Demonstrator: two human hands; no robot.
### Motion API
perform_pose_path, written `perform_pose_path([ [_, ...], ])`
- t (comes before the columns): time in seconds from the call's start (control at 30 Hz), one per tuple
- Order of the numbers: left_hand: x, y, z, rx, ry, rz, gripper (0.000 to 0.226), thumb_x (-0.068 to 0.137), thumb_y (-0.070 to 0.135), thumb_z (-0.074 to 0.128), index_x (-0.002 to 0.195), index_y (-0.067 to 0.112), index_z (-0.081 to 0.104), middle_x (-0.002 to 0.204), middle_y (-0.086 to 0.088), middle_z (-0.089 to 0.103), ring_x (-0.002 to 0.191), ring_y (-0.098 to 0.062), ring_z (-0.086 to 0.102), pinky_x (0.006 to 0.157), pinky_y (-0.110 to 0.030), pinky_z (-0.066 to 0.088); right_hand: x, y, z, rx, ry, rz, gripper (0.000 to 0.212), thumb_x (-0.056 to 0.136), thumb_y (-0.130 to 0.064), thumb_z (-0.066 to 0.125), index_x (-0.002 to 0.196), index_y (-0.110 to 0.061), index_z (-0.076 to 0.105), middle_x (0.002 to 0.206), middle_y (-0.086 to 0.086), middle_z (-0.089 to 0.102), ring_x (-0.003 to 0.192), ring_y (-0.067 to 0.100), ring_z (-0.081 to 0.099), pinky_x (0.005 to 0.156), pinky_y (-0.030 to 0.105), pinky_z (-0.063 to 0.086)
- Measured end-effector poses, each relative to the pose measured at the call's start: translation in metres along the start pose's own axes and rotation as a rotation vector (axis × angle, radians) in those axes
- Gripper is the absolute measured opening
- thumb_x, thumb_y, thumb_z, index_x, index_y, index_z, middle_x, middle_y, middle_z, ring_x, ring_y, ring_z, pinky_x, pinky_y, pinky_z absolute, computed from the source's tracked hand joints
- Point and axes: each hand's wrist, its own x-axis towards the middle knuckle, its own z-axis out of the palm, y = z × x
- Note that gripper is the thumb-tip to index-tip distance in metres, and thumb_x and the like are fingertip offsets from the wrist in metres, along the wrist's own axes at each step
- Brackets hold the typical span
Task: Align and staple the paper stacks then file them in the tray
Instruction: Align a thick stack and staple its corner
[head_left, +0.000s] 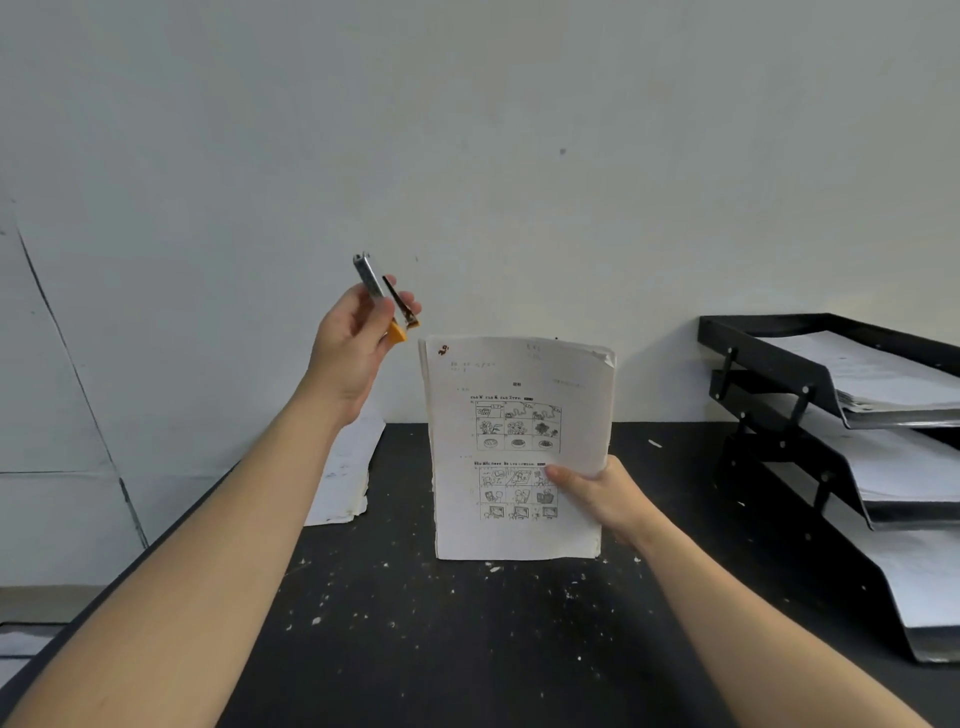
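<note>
A stack of printed paper (514, 441) stands upright on its bottom edge on the black table (415, 623), its picture-grid page facing me. My right hand (597, 493) grips its lower right side, thumb across the front. My left hand (353, 343) is raised to the left of the stack's top corner and holds a small metal stapler (382, 293) with an orange end, its jaws apart and pointing up. The stapler does not touch the paper.
A black three-tier paper tray (789, 405) stands at the right, with sheets on each level. Another pile of white paper (343, 467) lies at the table's back left, against the wall. White flecks dot the tabletop. The table's left edge runs diagonally.
</note>
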Motion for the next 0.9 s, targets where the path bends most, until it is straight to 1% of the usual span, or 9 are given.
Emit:
perform_pose_path([
  [0.07, 0.004, 0.001, 0.007, 0.121, -0.007, 0.028, 0.016, 0.105, 0.009, 0.051, 0.113, 0.018, 0.062, 0.099, 0.002, 0.073, 0.102, -0.022, 0.068, 0.095, -0.034, 0.054, 0.000, 0.001, 0.000, 0.002, 0.001, -0.001, 0.026, 0.093, -0.017, 0.075, 0.119, -0.017, 0.070, 0.114, 0.004, 0.078, 0.100, 0.021, 0.077, 0.086, 0.041, 0.064],
  [0.13, 0.007, 0.000, 0.011, 0.232, -0.025, 0.037, 0.015, 0.103, 0.008, 0.055, 0.112, 0.018, 0.062, 0.099, 0.001, 0.072, 0.099, -0.021, 0.068, 0.095, -0.036, 0.055, -0.001, 0.001, -0.001, -0.011, -0.004, -0.005, 0.028, 0.093, -0.018, 0.075, 0.121, -0.016, 0.070, 0.114, 0.003, 0.078, 0.099, 0.021, 0.077, 0.084, 0.040, 0.064],
  [0.23, 0.012, -0.003, 0.017, 0.343, -0.052, 0.025, 0.017, 0.101, 0.010, 0.060, 0.118, 0.013, 0.059, 0.104, -0.002, 0.070, 0.098, -0.018, 0.071, 0.097, -0.038, 0.056, 0.000, 0.002, -0.001, -0.016, -0.009, -0.010, 0.032, 0.093, -0.020, 0.075, 0.123, -0.013, 0.069, 0.115, 0.004, 0.078, 0.101, 0.022, 0.076, 0.087, 0.041, 0.063],
  [0.33, 0.013, -0.004, 0.022, 0.373, -0.093, 0.007, 0.027, 0.103, 0.010, 0.057, 0.129, 0.016, 0.053, 0.109, -0.003, 0.066, 0.100, -0.017, 0.071, 0.087, -0.030, 0.059, 0.000, 0.004, -0.002, 0.006, -0.013, -0.013, 0.031, 0.093, -0.019, 0.075, 0.123, -0.012, 0.070, 0.115, 0.005, 0.078, 0.103, 0.025, 0.076, 0.089, 0.044, 0.063],
  [0.4, 0.014, -0.003, 0.024, 0.369, -0.117, 0.003, 0.028, 0.103, 0.009, 0.055, 0.131, 0.015, 0.052, 0.108, -0.004, 0.064, 0.099, -0.017, 0.070, 0.082, -0.027, 0.059, 0.000, 0.004, -0.002, 0.015, -0.010, -0.011, 0.030, 0.093, -0.019, 0.075, 0.121, -0.013, 0.071, 0.114, 0.005, 0.078, 0.102, 0.025, 0.076, 0.088, 0.043, 0.063],
  [0.57, 0.019, -0.001, 0.033, 0.424, -0.133, 0.022, 0.018, 0.104, 0.014, 0.056, 0.122, 0.014, 0.054, 0.107, -0.009, 0.064, 0.098, -0.017, 0.072, 0.087, -0.032, 0.059, 0.003, 0.005, -0.003, -0.007, -0.013, -0.021, 0.032, 0.093, -0.021, 0.075, 0.123, -0.012, 0.071, 0.114, 0.004, 0.078, 0.102, 0.024, 0.076, 0.090, 0.046, 0.062],
  [0.73, 0.022, -0.006, 0.036, 0.521, -0.147, 0.030, 0.020, 0.104, 0.017, 0.054, 0.124, 0.018, 0.051, 0.105, -0.001, 0.066, 0.107, -0.020, 0.069, 0.092, -0.042, 0.059, 0.003, 0.006, -0.003, -0.008, -0.018, -0.032, 0.033, 0.093, -0.022, 0.076, 0.124, -0.012, 0.070, 0.116, 0.004, 0.078, 0.105, 0.025, 0.076, 0.091, 0.047, 0.062],
  [0.8, 0.023, -0.007, 0.035, 0.491, -0.109, 0.054, 0.022, 0.105, 0.016, 0.052, 0.126, 0.019, 0.050, 0.105, 0.001, 0.065, 0.106, -0.017, 0.069, 0.095, -0.041, 0.057, 0.003, 0.006, -0.003, -0.012, -0.015, -0.041, 0.032, 0.092, -0.022, 0.076, 0.123, -0.013, 0.071, 0.115, 0.003, 0.078, 0.105, 0.024, 0.075, 0.091, 0.045, 0.062],
  [0.9, 0.027, -0.006, 0.034, 0.464, -0.081, 0.072, 0.027, 0.106, 0.015, 0.049, 0.133, 0.017, 0.048, 0.105, 0.002, 0.064, 0.103, -0.015, 0.070, 0.097, -0.034, 0.054, 0.002, 0.005, -0.002, -0.008, -0.021, -0.060, 0.029, 0.092, -0.021, 0.076, 0.120, -0.016, 0.072, 0.114, 0.002, 0.078, 0.104, 0.022, 0.075, 0.090, 0.042, 0.062],
])
